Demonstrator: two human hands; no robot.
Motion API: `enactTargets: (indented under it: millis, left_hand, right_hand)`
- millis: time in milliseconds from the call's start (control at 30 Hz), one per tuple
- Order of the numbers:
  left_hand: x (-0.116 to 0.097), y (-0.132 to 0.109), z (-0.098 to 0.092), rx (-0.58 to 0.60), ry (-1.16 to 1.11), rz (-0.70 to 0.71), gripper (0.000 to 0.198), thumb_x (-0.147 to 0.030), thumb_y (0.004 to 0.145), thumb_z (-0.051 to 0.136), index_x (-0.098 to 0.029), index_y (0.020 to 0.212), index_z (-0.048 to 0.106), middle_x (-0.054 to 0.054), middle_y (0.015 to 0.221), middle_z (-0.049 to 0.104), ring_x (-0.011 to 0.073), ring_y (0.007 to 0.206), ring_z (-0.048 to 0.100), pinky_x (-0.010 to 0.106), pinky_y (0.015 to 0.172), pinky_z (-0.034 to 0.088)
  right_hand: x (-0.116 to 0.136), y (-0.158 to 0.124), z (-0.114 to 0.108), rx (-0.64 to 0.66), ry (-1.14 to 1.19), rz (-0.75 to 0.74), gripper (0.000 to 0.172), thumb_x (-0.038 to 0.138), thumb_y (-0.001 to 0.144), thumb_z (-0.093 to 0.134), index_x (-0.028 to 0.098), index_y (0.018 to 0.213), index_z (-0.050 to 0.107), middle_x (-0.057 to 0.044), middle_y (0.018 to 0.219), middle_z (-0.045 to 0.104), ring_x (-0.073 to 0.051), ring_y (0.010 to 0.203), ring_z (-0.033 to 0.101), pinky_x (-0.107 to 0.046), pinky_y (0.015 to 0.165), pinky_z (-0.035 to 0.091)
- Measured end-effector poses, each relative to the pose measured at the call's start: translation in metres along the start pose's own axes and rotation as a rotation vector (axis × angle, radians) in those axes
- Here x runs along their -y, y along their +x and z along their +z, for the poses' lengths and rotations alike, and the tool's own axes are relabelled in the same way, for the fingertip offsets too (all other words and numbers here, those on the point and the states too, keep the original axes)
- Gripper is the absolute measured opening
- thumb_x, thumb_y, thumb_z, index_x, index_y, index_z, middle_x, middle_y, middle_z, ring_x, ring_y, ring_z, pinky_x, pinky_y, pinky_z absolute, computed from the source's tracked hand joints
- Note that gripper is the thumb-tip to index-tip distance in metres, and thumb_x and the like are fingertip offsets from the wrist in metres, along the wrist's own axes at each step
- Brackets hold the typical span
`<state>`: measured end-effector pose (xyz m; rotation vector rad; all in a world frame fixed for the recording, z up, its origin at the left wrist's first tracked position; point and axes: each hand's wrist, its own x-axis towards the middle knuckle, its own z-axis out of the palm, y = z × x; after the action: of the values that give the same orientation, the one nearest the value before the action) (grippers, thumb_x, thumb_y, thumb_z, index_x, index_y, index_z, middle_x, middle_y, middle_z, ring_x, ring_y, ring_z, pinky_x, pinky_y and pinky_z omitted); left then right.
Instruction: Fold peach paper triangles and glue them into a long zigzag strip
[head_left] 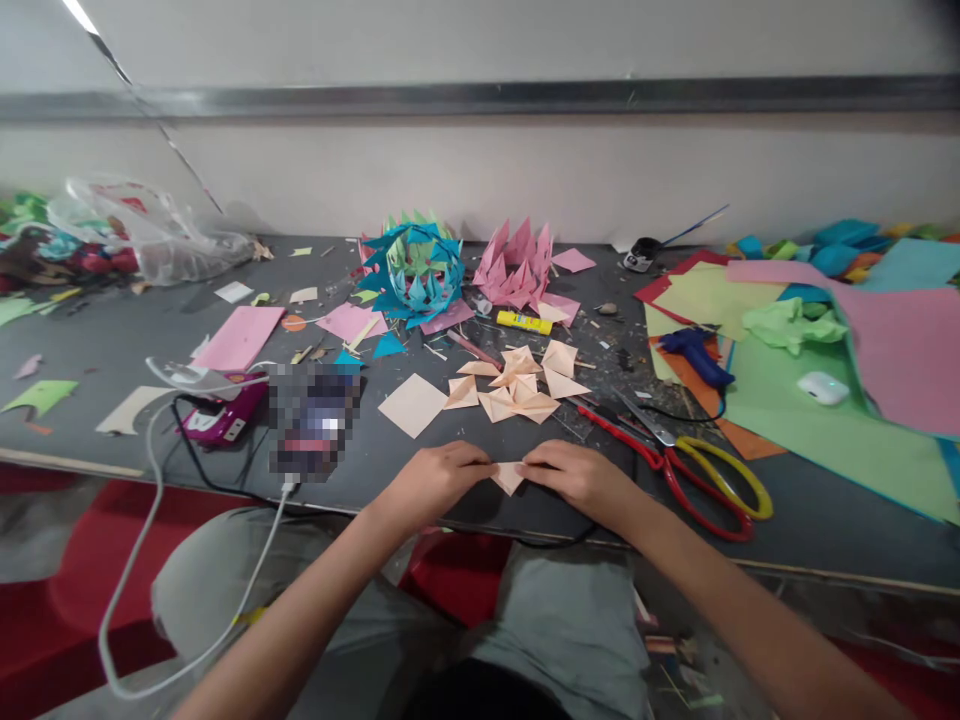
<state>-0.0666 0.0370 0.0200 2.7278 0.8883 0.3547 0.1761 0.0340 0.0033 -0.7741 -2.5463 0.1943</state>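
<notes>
Well to the left of the grip and farther out, a translucent white plastic bag is slumping on the dark table. A glossy magenta device is lying left of the grip, with a dark, pixelated device lying nearer to it. A flat square of peach paper is lying just beyond the left hand, and a ring of spiky blue folded paper is sitting farther out. The left hand is pinching the left end of a small, pointed, folded peach paper, which is spanning the gap between the hands; the right hand is pinching its right end. Loose folded peach pieces are clustering directly beyond the grip. Scissors with red and yellow handles are lying just right of the right hand, and a dark-blue glue gun is resting beyond them.
</notes>
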Motion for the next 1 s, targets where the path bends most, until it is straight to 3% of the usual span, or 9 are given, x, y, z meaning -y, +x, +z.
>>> enactTargets:
  millis: [167, 500, 633, 767, 1000]
  left_hand:
    - [0.001, 0.001, -0.005, 0.029, 0.093, 0.142, 0.026, -0.017, 0.091, 0.038, -0.015, 0.106, 0.060, 0.009, 0.098, 0.065, 0.0169, 0.088, 0.060, 0.029, 0.078, 0.049]
    - [-0.003, 0.002, 0.004, -0.038, 0.135, -0.023, 0.023, -0.017, 0.090, 0.041, -0.020, 0.098, 0.062, 0.004, 0.093, 0.066, 0.0155, 0.084, 0.059, 0.029, 0.073, 0.044]
    - [-0.002, 0.007, -0.004, 0.021, 0.202, 0.143, 0.026, -0.016, 0.092, 0.037, -0.017, 0.105, 0.060, 0.007, 0.100, 0.064, 0.0163, 0.089, 0.059, 0.029, 0.078, 0.046]
    - [0.004, 0.009, -0.011, 0.005, 0.258, 0.330, 0.026, -0.013, 0.092, 0.036, -0.010, 0.105, 0.058, 0.010, 0.098, 0.065, 0.0193, 0.088, 0.060, 0.033, 0.079, 0.048]
    - [0.006, 0.010, -0.006, -0.089, 0.222, 0.337, 0.025, -0.011, 0.091, 0.035, -0.008, 0.100, 0.058, 0.010, 0.093, 0.067, 0.0180, 0.082, 0.062, 0.030, 0.072, 0.051]
  right_hand:
    - [0.002, -0.001, -0.004, 0.057, -0.076, -0.085, 0.030, 0.013, 0.091, 0.038, 0.016, 0.106, 0.063, -0.008, 0.097, 0.066, -0.016, 0.089, 0.059, -0.027, 0.077, 0.052]
    - [0.002, 0.002, -0.004, 0.115, -0.149, -0.116, 0.029, 0.015, 0.091, 0.038, 0.015, 0.108, 0.061, -0.008, 0.096, 0.065, -0.016, 0.083, 0.057, -0.028, 0.076, 0.051]
    - [0.000, 0.001, -0.001, 0.066, -0.115, -0.128, 0.031, 0.015, 0.093, 0.034, 0.014, 0.107, 0.062, -0.009, 0.101, 0.066, -0.016, 0.093, 0.058, -0.030, 0.084, 0.050]
    - [-0.004, -0.001, 0.004, 0.042, -0.041, -0.136, 0.031, 0.017, 0.093, 0.034, 0.015, 0.109, 0.061, -0.009, 0.107, 0.065, -0.015, 0.099, 0.058, -0.030, 0.088, 0.049]
    - [-0.012, -0.001, 0.012, -0.066, 0.112, -0.022, 0.029, 0.017, 0.091, 0.039, 0.017, 0.100, 0.066, -0.008, 0.097, 0.068, -0.015, 0.089, 0.062, -0.029, 0.080, 0.053]
